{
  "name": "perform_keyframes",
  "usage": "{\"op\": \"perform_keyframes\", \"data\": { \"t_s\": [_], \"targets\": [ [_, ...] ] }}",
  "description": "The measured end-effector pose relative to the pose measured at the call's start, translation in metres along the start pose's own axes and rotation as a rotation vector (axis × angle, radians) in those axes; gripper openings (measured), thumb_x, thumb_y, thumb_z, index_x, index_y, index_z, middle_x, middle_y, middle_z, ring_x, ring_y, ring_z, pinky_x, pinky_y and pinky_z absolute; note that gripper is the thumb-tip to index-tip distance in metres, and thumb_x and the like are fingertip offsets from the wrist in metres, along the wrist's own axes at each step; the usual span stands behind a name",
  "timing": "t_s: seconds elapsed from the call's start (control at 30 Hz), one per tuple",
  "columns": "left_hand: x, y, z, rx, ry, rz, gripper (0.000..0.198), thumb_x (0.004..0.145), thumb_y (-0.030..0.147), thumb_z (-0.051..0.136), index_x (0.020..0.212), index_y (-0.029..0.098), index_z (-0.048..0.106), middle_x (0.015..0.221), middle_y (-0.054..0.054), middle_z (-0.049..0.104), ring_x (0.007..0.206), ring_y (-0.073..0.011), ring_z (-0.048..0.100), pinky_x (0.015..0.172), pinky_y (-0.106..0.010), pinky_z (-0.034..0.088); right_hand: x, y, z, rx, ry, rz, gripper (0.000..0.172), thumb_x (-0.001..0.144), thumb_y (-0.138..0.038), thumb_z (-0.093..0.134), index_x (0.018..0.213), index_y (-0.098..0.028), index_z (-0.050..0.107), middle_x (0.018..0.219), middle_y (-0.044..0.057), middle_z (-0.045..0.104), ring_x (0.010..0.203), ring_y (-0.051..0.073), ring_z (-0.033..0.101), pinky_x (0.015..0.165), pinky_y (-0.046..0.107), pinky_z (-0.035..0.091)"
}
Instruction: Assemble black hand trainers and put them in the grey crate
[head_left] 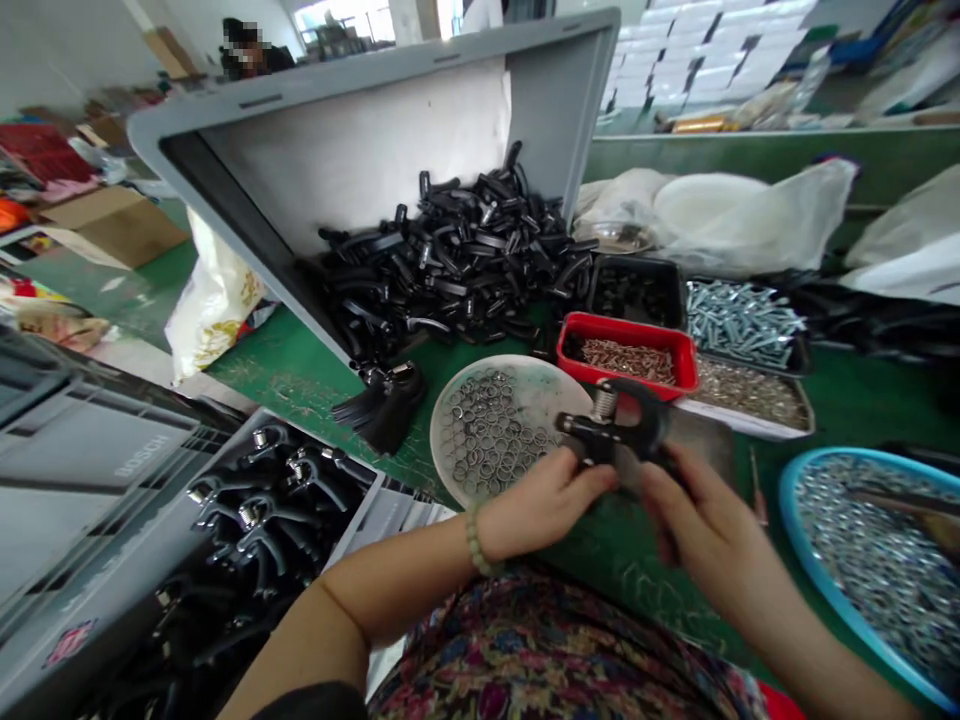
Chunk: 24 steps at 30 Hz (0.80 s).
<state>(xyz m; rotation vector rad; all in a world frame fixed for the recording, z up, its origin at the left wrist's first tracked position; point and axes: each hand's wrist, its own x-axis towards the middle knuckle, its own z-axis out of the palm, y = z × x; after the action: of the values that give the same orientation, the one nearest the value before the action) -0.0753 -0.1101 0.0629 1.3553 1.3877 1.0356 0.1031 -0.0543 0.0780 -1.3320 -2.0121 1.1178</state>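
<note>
My left hand (541, 497) and my right hand (701, 525) both grip a black hand-grip part with a metal spring (619, 423), held just above the green table (300, 375). The left fingers pinch its left arm and the right fingers wrap its right side, slightly blurred. Directly behind the left hand lies a white round plate (551, 385) filled with small metal rings. A pale bead bracelet (476, 540) is on my left wrist.
A tilted grey crate (360, 150) spills black handles (457, 265). A red tray (628, 358), a screw tray (742, 320) and a blue bowl of metal parts (870, 560) stand right. A grey bin of assembled grips (262, 500) sits left. A person is at the far back.
</note>
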Motion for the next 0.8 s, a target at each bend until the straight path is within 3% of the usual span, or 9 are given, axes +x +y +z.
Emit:
{"op": "perform_keyframes", "data": {
  "t_s": [0.1,0.2,0.3,0.37,0.43,0.57,0.7,0.8],
  "targets": [
    [-0.031,0.014,-0.079,0.29,0.256,-0.029,0.027,0.089,0.04,0.046,0.09,0.017,0.06,0.087,-0.006,0.063,0.079,-0.0171,0.056,0.074,-0.029,0.046,0.017,-0.049,0.055,0.269,-0.341,-0.144,0.052,0.09,-0.053,0.041,0.132,-0.025,0.045,0.095,0.007,0.068,0.083,0.023,0.066,0.07,0.036,0.055],
    [-0.062,0.02,-0.172,0.67,0.283,-0.195,0.034,0.087,0.046,0.046,0.076,0.017,0.059,0.073,-0.002,0.059,0.066,-0.0155,0.052,0.064,-0.027,0.042,0.035,-0.073,0.107,0.412,-0.567,-0.166,0.055,0.087,-0.048,0.05,0.135,-0.022,0.042,0.109,0.009,0.063,0.099,0.023,0.061,0.088,0.04,0.049],
    [-0.072,0.009,-0.235,0.937,0.258,-0.334,0.036,0.089,0.045,0.041,0.076,0.017,0.059,0.073,-0.004,0.061,0.064,-0.0163,0.054,0.063,-0.027,0.04,0.049,-0.083,0.15,0.526,-0.633,-0.04,0.049,0.085,-0.042,0.055,0.127,-0.018,0.048,0.099,0.007,0.062,0.092,0.02,0.061,0.087,0.04,0.049],
    [-0.066,-0.005,-0.255,1.023,0.168,-0.381,0.035,0.091,0.038,0.038,0.077,0.016,0.061,0.076,-0.007,0.063,0.066,-0.0173,0.056,0.065,-0.028,0.041,0.054,-0.089,0.171,0.589,-0.652,0.068,0.041,0.084,-0.037,0.057,0.119,-0.018,0.051,0.093,0.005,0.061,0.089,0.018,0.06,0.087,0.039,0.049],
    [-0.057,-0.018,-0.265,1.057,0.078,-0.329,0.032,0.09,0.032,0.039,0.077,0.016,0.063,0.077,-0.009,0.064,0.071,-0.0187,0.058,0.072,-0.029,0.043,0.059,-0.096,0.186,0.628,-0.649,0.177,0.034,0.082,-0.034,0.06,0.111,-0.018,0.053,0.094,0.006,0.06,0.09,0.018,0.06,0.088,0.038,0.048],
    [-0.048,-0.029,-0.281,0.826,-0.03,-0.222,0.022,0.084,0.033,0.052,0.081,0.018,0.069,0.071,-0.008,0.066,0.081,-0.02,0.062,0.085,-0.029,0.042,0.07,-0.113,0.205,0.737,-0.601,0.389,0.036,0.078,-0.035,0.065,0.109,-0.02,0.053,0.114,0.01,0.057,0.109,0.022,0.055,0.095,0.039,0.045],
    [-0.044,-0.038,-0.297,0.372,-0.099,-0.494,0.043,0.084,0.054,0.048,0.078,0.019,0.071,0.068,-0.006,0.069,0.073,-0.0196,0.064,0.071,-0.028,0.047,0.084,-0.131,0.225,0.801,-0.69,0.612,0.063,0.075,-0.054,0.065,0.123,-0.019,0.045,0.137,0.017,0.043,0.131,0.028,0.037,0.101,0.049,0.038],
    [-0.037,-0.054,-0.298,-0.013,-0.139,-0.72,0.045,0.076,0.06,0.055,0.083,0.019,0.071,0.072,-0.006,0.071,0.083,-0.0199,0.065,0.076,-0.028,0.048,0.092,-0.137,0.242,0.779,-0.742,0.693,0.076,0.074,-0.062,0.06,0.131,-0.017,0.038,0.144,0.018,0.035,0.136,0.029,0.029,0.106,0.055,0.028]
  ]
}}
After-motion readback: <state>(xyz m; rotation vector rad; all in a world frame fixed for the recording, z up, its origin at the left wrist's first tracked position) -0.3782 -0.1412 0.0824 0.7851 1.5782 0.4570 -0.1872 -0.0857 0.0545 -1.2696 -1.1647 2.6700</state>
